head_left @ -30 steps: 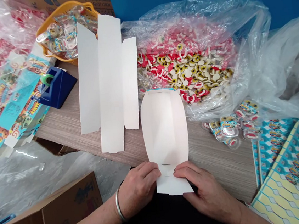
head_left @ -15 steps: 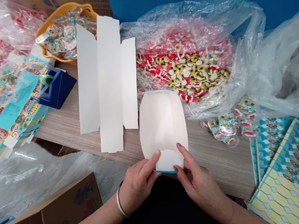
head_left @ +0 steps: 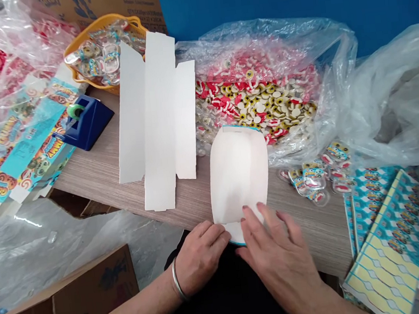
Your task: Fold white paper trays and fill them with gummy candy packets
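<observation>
The white card box blank point(head_left: 236, 179) lies on the table point(head_left: 99, 173) right in front of you, near the table's near edge, its long sides bowing outward and a thin blue printed edge showing at both ends. Its near end is curled over toward you. Your right hand point(head_left: 275, 255) lies across the blank's lower right, fingers spread and open, pressing on the card. Your left hand point(head_left: 201, 258) sits at the lower left corner, fingers curled loosely against the edge; you cannot tell whether they pinch the card or only touch it. A metal bangle point(head_left: 176, 280) circles your left wrist.

Just left of the blank lies a second, flat white blank point(head_left: 155, 122) with its flaps spread. Past the far end, a clear plastic bag point(head_left: 257, 37) holds a heap of round red, yellow and cream sweets point(head_left: 260, 104). To the right are small clear packets point(head_left: 314, 178) and a stack of printed blue and yellow sheets point(head_left: 382, 229). On the left stand a blue tape dispenser point(head_left: 86, 125), printed box blanks point(head_left: 24, 146) and an orange basket point(head_left: 105, 53) of packets. A cardboard box point(head_left: 79, 305) sits below the table's near edge, at lower left.
</observation>
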A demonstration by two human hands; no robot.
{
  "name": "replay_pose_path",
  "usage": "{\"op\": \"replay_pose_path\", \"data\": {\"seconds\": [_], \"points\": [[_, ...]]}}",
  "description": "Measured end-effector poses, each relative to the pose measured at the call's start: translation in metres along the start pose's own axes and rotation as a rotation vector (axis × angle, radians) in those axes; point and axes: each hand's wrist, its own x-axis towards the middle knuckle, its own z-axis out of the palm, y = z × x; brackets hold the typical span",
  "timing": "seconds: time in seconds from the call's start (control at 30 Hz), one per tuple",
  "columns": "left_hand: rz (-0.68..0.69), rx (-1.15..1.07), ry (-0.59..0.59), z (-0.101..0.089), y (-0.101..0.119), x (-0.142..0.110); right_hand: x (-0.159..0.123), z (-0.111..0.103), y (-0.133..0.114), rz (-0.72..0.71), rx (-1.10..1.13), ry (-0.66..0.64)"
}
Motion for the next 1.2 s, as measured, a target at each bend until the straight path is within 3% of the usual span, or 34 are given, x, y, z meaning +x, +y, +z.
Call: {"op": "replay_pose_path", "data": {"seconds": [0.07, 0.17, 0.27, 0.5, 0.6, 0.87, 1.2], "points": [[-0.005, -0.006, -0.006, 0.001, -0.001, -0.001, 0.009, 0.007, -0.008, -0.034, -0.013, -0.114], [-0.013, -0.016, -0.026, 0.006, -0.003, -0.007, 0.027, 0.018, -0.015, 0.037, -0.036, -0.346], [0.0, 0.007, -0.006, 0.013, -0.007, -0.013, 0.04, 0.021, -0.015, 0.104, -0.006, -0.442], [0.008, 0.152, 0.271, 0.044, -0.018, -0.022, 0.05, 0.016, -0.012, 0.1, 0.088, -0.501], [-0.017, 0.171, 0.328, 0.053, -0.019, -0.025, 0.051, 0.017, -0.012, 0.063, 0.09, -0.503], [-0.047, 0.181, 0.286, 0.051, -0.018, -0.023, 0.051, 0.019, -0.011, -0.003, 0.015, -0.505], [-0.108, 0.018, 0.288, 0.052, -0.021, -0.017, 0.057, 0.034, -0.017, 0.025, -0.042, -0.454]]}}
